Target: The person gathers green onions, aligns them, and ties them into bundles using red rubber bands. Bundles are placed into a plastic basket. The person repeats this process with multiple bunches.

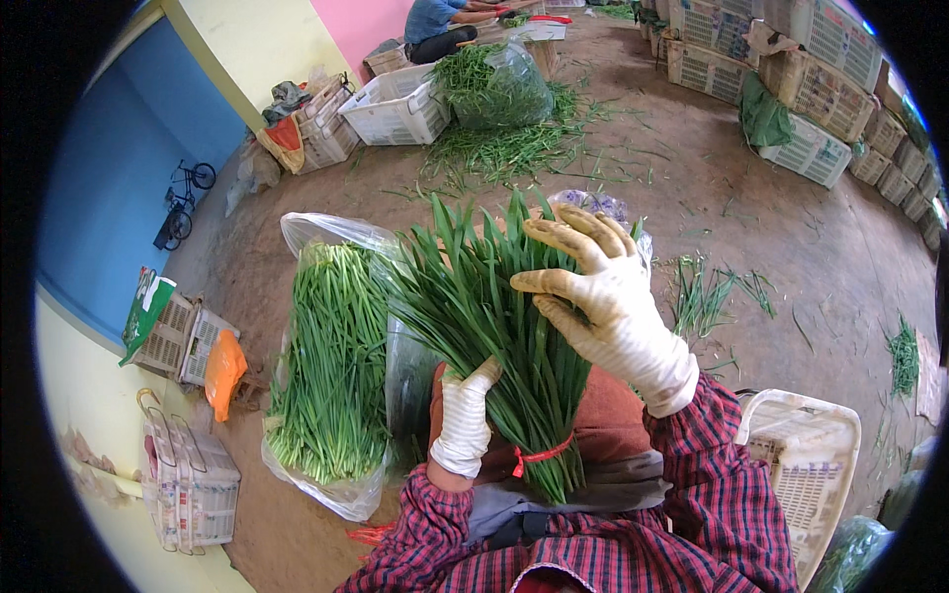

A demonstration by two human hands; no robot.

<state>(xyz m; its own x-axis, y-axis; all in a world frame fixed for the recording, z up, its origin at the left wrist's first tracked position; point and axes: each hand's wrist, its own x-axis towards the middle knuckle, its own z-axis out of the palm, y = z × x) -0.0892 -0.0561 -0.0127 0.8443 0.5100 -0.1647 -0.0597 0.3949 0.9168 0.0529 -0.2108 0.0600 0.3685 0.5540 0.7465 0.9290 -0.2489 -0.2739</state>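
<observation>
A bundle of long flat green leaves, likely garlic chives [511,348], lies over my lap, its leaf ends fanned out away from me. A red tie [545,454] circles its lower end. My left hand [467,415], in a white glove, grips the bundle's left side at mid-length. My right hand [608,304], in a stained white glove, rests against the upper right leaves with its fingers spread. Left of the bundle, a large pile of the same greens [334,363] lies in an open clear plastic bag [356,504].
An empty-looking plastic basket [804,404] stands at my right. Loose greens [697,296] litter the floor. Ahead are a white crate [393,111], a bagged heap of greens [504,89] and a seated person [437,30]. Stacked crates [815,89] stand far right; more crates [193,482] stand left.
</observation>
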